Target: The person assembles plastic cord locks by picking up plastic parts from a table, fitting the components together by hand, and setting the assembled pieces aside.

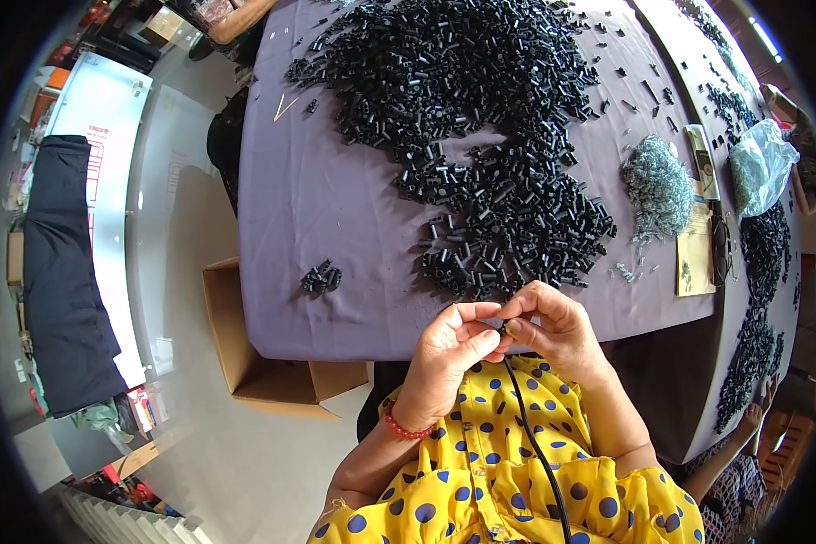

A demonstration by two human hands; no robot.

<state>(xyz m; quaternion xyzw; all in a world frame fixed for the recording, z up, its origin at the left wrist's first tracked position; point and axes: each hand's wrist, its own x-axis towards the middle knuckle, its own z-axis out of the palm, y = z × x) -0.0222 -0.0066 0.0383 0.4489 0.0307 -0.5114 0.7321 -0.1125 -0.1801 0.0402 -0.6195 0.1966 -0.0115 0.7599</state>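
My left hand and my right hand meet at the near edge of the cloth-covered table. Thumb and fingers of both are closed in a pinch, tip to tip. A small dark bit shows between them, but the fingers hide most of it and its kind is unclear. Just beyond the fingertips lies a large heap of short black tube-like pieces. A black cord runs down from below my hands over the yellow dotted clothing; whether it is held cannot be told.
A small cluster of black pieces lies left of the heap. To the right are a pile of small clear pieces, a yellow card and a plastic bag. An open cardboard box stands below the table's left corner. Other people's arms show at the edges.
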